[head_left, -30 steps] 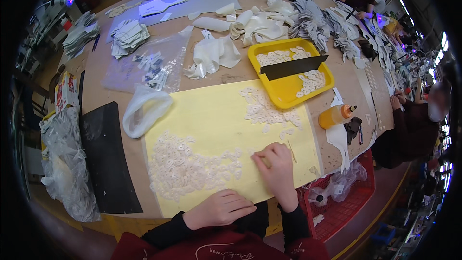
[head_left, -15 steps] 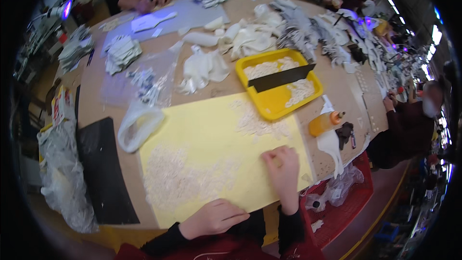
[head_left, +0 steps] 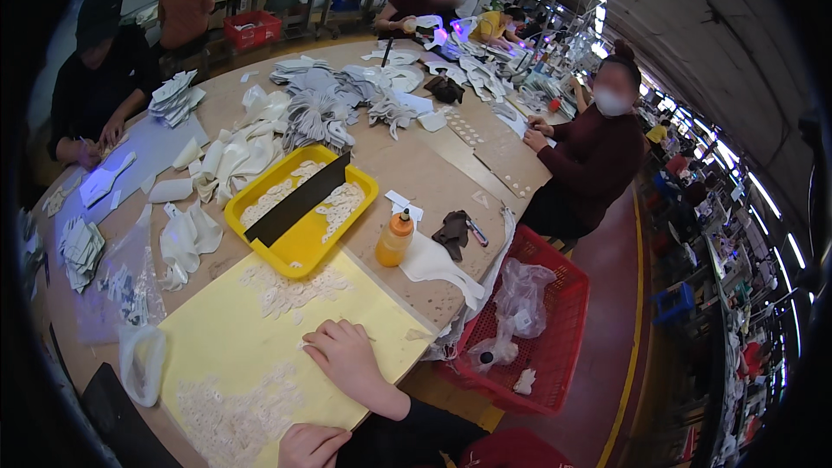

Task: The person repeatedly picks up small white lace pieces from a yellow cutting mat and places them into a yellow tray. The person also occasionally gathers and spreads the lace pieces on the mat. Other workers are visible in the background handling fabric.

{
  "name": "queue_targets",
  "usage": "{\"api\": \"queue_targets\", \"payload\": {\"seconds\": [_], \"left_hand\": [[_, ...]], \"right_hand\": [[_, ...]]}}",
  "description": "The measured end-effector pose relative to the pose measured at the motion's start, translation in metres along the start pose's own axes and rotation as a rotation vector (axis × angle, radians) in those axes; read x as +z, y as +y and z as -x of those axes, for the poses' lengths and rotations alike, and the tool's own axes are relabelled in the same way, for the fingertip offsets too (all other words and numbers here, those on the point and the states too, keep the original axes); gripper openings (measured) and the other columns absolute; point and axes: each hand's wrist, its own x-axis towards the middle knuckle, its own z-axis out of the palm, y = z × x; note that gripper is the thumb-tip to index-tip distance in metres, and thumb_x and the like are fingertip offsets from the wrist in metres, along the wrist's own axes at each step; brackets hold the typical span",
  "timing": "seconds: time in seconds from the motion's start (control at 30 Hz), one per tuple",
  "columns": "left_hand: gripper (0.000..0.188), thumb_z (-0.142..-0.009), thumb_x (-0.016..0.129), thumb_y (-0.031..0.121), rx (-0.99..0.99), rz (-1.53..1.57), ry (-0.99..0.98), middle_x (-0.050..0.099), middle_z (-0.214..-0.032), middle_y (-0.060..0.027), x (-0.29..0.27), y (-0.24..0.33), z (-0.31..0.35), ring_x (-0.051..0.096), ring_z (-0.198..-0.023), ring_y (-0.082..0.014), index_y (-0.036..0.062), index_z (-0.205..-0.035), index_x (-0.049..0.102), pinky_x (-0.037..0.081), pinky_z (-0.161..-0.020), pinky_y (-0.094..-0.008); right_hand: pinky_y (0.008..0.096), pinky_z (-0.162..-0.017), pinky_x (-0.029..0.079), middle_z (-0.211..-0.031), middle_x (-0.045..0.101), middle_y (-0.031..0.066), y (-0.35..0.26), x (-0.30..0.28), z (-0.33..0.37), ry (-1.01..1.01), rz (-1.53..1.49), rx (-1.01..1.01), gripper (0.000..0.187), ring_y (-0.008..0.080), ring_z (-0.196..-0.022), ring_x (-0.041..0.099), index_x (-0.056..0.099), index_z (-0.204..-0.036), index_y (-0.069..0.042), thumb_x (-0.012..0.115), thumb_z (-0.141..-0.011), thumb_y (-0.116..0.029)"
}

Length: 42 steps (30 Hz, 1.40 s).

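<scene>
My right hand (head_left: 348, 366) rests low over a yellow sheet (head_left: 381, 308), its fingers curled together with a speck of white at the tips, too small to name. Just beyond it lies a loose spread of small flat whitish pieces (head_left: 290, 288). My left hand (head_left: 314, 446) is at the sheet's near edge, fingers pressed together; what they hold, if anything, is hidden. Beside it spreads a larger heap of the same pieces (head_left: 234, 412). A yellow tray (head_left: 295, 257) past the sheet contains more pieces, with a black strip (head_left: 299, 199) lying across it.
An orange squeeze bottle (head_left: 394, 240), a white cutout (head_left: 438, 267) and a dark cloth (head_left: 451, 234) sit right of the tray. A red crate (head_left: 568, 329) with plastic bags stands beside the table. Fabric stacks (head_left: 316, 113) lie farther off. Co-workers sit around the table.
The view has swung right and up, so the table's things appear farther left. My right hand's fingers have lowered and curled in toward the sheet. My left hand stays by the near edge.
</scene>
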Motion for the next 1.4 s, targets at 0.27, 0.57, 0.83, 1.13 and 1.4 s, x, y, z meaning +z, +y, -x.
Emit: {"api": "queue_targets", "payload": {"seconds": [0.27,0.57,0.83,1.13,1.4], "left_hand": [[0.034,-0.077,0.070,0.003,0.017,-0.010,-0.028,0.074,-0.103,-0.0035,-0.003,-0.002,-0.002,0.070,-0.091,-0.0230,0.0121,-0.110,0.076,0.054,-0.079,-0.0359],[0.034,-0.076,0.071,0.004,0.007,-0.015,-0.037,0.073,-0.102,-0.0030,-0.004,-0.004,0.000,0.070,-0.090,-0.0225,0.0120,-0.109,0.076,0.054,-0.078,-0.0358],[0.034,-0.075,0.072,0.004,0.020,-0.003,-0.027,0.073,-0.101,-0.0026,0.000,-0.004,-0.003,0.069,-0.089,-0.0221,0.0118,-0.108,0.076,0.053,-0.077,-0.0357],[0.035,-0.073,0.073,0.005,0.041,-0.024,0.038,0.073,-0.100,-0.0021,-0.002,-0.004,-0.001,0.069,-0.088,-0.0216,0.0117,-0.107,0.076,0.053,-0.077,-0.0355],[0.036,-0.078,0.069,0.005,0.024,0.050,0.058,0.071,-0.104,-0.0022,-0.006,-0.002,0.003,0.068,-0.089,-0.0216,0.0087,-0.114,0.073,0.052,-0.080,-0.0335]], "right_hand": [[0.0373,-0.082,0.043,-0.094,0.062,0.0013,-0.021,0.012,0.007,-0.084,0.031,-0.056,0.014,0.0221,-0.092,0.058,0.072,-0.095,-0.010,0.072,-0.090,-0.023],[0.0408,-0.099,0.048,-0.119,0.062,0.0141,-0.048,0.032,0.016,-0.088,-0.379,-0.093,0.024,0.0319,-0.113,0.058,0.067,-0.113,-0.001,0.067,-0.093,-0.014],[0.0389,-0.100,0.050,-0.126,0.063,0.0144,-0.038,0.040,0.028,-0.307,-0.574,-0.145,0.023,0.0317,-0.117,0.059,0.068,-0.116,0.000,0.066,-0.096,-0.010],[0.0380,-0.097,0.053,-0.125,0.065,0.0155,-0.040,0.038,0.025,-0.232,-0.598,-0.170,0.020,0.0320,-0.114,0.063,0.070,-0.112,0.000,0.069,-0.093,-0.007],[0.0393,-0.086,0.055,-0.105,0.072,0.0139,0.001,-0.040,-0.011,0.200,-0.251,0.078,0.016,0.0322,-0.098,0.068,0.074,-0.101,0.000,0.073,-0.086,0.001]]}}
